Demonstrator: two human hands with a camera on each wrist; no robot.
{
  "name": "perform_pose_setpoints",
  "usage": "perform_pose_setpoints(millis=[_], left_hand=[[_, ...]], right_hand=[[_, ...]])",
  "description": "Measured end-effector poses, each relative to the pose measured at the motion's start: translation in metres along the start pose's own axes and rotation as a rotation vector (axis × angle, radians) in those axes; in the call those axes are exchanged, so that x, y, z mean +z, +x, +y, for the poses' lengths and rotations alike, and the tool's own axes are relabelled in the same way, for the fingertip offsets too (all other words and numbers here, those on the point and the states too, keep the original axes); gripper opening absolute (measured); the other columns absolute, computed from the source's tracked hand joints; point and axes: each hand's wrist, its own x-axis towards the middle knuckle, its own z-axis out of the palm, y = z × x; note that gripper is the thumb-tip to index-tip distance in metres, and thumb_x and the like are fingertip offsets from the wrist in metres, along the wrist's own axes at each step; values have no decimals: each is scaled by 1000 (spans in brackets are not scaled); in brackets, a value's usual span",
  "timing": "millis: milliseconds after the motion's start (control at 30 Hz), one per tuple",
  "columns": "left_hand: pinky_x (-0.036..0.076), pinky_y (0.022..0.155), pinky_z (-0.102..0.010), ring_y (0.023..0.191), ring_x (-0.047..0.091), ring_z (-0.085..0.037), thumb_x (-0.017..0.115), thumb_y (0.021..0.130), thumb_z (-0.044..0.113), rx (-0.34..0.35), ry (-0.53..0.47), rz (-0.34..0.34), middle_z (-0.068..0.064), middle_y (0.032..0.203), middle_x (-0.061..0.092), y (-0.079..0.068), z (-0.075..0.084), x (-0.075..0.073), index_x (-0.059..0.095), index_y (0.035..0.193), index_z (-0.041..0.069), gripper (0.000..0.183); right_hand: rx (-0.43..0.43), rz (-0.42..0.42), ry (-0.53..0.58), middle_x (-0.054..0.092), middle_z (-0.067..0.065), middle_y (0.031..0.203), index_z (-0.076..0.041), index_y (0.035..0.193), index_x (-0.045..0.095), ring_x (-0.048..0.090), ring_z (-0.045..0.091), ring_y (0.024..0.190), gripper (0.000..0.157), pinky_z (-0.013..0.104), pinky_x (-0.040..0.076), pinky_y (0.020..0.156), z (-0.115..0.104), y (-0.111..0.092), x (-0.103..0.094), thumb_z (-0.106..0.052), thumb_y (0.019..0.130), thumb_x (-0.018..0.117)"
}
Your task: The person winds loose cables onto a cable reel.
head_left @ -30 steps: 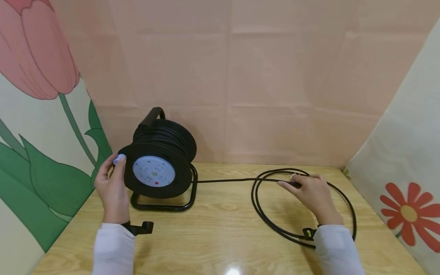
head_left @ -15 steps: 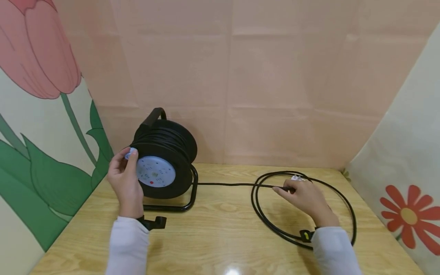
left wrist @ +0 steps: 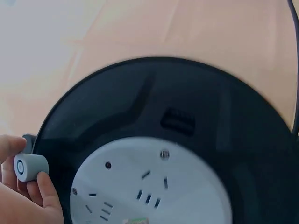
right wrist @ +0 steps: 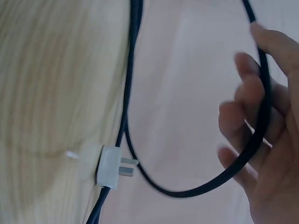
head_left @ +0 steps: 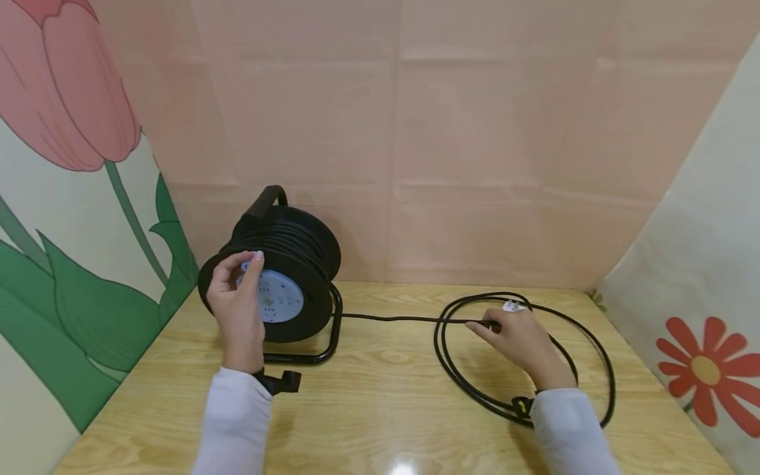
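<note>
A black cable reel (head_left: 284, 239) with a pale blue socket panel (head_left: 284, 297) stands at the left of the table. My left hand (head_left: 239, 313) pinches the small round winding knob (left wrist: 35, 167) on the reel's front flange, covering part of the flange in the head view. From the reel a black cable (head_left: 392, 318) runs right to my right hand (head_left: 527, 343). There the thumb and curled fingers hold it, and in the right wrist view it passes across the finger pads. A white plug (right wrist: 108, 166) with metal prongs lies beside that hand, among the loose cable.
Loose loops of cable (head_left: 457, 376) lie on the wooden table (head_left: 380, 409) around the right hand. The reel rests on a black tube frame (head_left: 297, 359) and has a carry handle (head_left: 261, 203) on top. A pink backdrop (head_left: 392, 145) stands behind.
My left hand has moved right with the knob, turning the reel's face clockwise. The right hand has shifted slightly left with the cable, and more of the plug shows.
</note>
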Motion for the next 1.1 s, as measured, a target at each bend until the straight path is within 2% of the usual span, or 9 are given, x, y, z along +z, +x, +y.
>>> perform_pose_setpoints(millis=[100,200,333,467,700,833,933,1000,1100], left_hand=[[47,79,-26,99,53,-20,78,89,15,1,16,-15,-8,110,62,-3,-3,4,68,105,-8,29],[48,78,-26,98,54,-20,78,90,16,-10,39,-30,-8,112,62,-5,-5,5,69,105,-6,28],[49,79,-27,99,55,-21,78,89,17,-29,63,-54,-9,112,63,-8,-6,4,71,105,-3,26],[49,84,-29,102,56,-23,79,89,16,-20,85,-92,-10,112,64,-8,-8,4,71,104,-4,26],[48,89,-30,107,56,-23,79,89,16,-12,124,-133,-8,113,66,-9,-10,4,70,106,-7,30],[48,91,-30,109,57,-24,80,88,16,-15,124,-149,-9,115,67,-12,-11,4,71,104,-7,30],[49,91,-30,109,58,-24,81,87,18,-17,130,-157,-9,115,67,-13,-12,4,72,102,-5,28],[49,90,-30,110,58,-24,81,87,18,-17,135,-166,-10,114,67,-14,-12,4,72,101,-5,28],[49,90,-30,111,58,-24,82,87,18,-26,137,-181,-10,114,67,-15,-13,5,73,100,-4,28]], right_hand=[[12,49,-14,48,-11,63,-26,73,62,44,13,62,38,44,44,71,1,1,2,-58,92,65],[1,36,-2,49,-12,66,-26,75,62,45,12,65,34,44,40,77,1,2,3,-54,94,65],[-36,30,-6,49,-13,67,-24,82,65,43,12,62,24,35,34,65,1,2,5,-43,96,67],[-20,104,-39,50,-11,66,-19,84,67,43,11,59,28,35,38,60,0,2,6,-44,96,67],[41,216,-77,49,-7,63,-16,79,64,45,14,58,33,45,40,66,-4,4,7,-45,93,71],[0,309,-69,53,-4,67,-18,78,61,49,19,66,34,51,40,73,-5,3,9,-47,89,74],[-61,433,-85,59,1,71,-15,80,63,54,26,72,42,56,42,79,-5,4,10,-55,87,72],[-85,499,-102,64,6,78,-12,83,65,57,30,76,54,59,42,82,-4,5,10,-65,87,64],[-105,529,-125,67,11,89,-8,89,66,61,37,86,69,63,44,86,-4,7,9,-74,90,49]])
